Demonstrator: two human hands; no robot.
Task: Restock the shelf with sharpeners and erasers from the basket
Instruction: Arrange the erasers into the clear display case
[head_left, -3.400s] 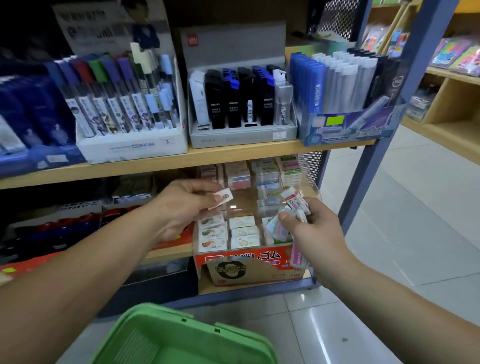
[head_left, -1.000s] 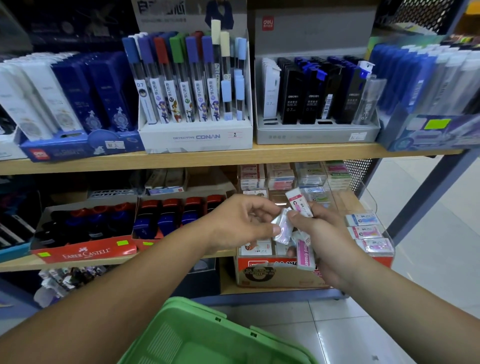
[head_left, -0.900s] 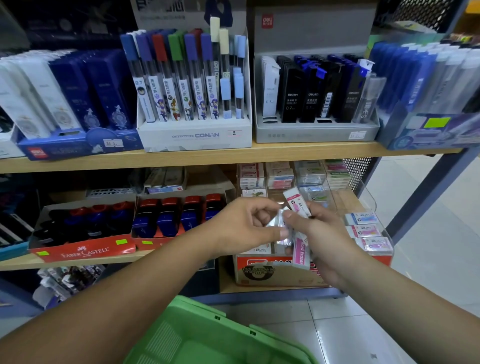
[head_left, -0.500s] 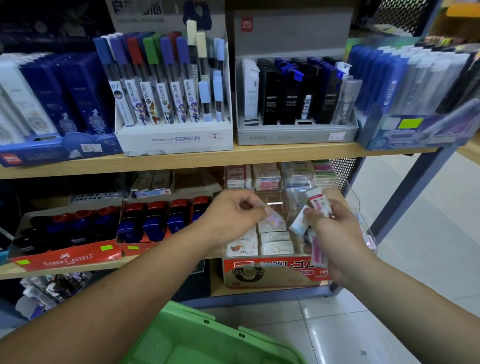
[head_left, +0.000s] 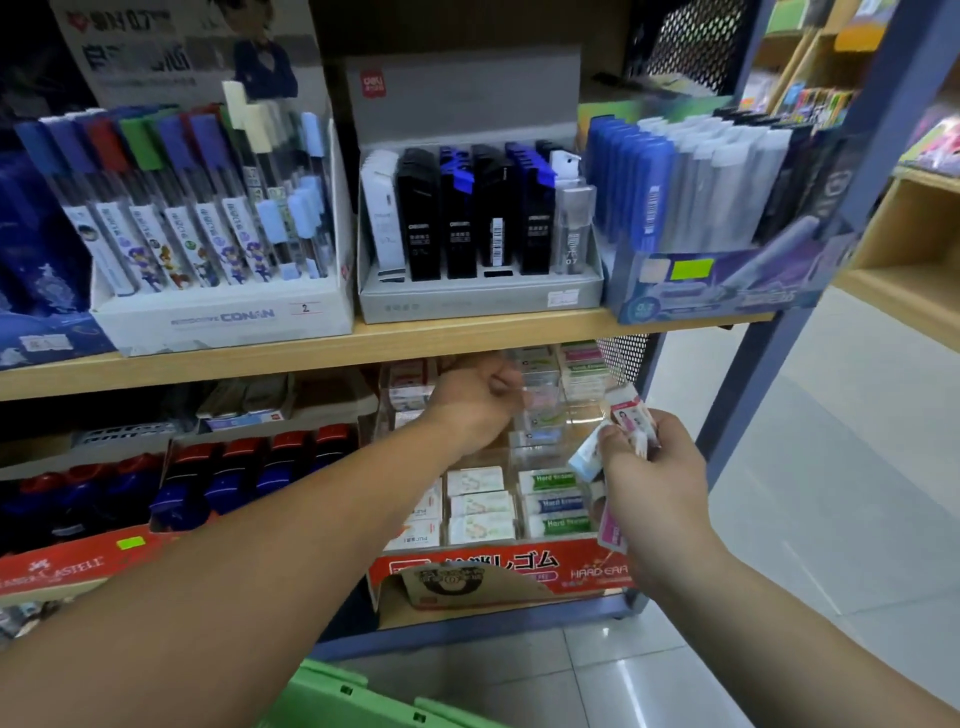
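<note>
As left hand (head_left: 475, 395) curls, grasp hidden, blurred

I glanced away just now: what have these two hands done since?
The left hand took one small wrapped eraser from the right hand, then reached up into the clear plastic rack; whether it still holds it is unclear. The right hand still grips its bundle of wrapped erasers.

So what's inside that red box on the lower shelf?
The red box holds rows of wrapped erasers, some labelled Hard Eraser; the right hand hides its right end.
</note>
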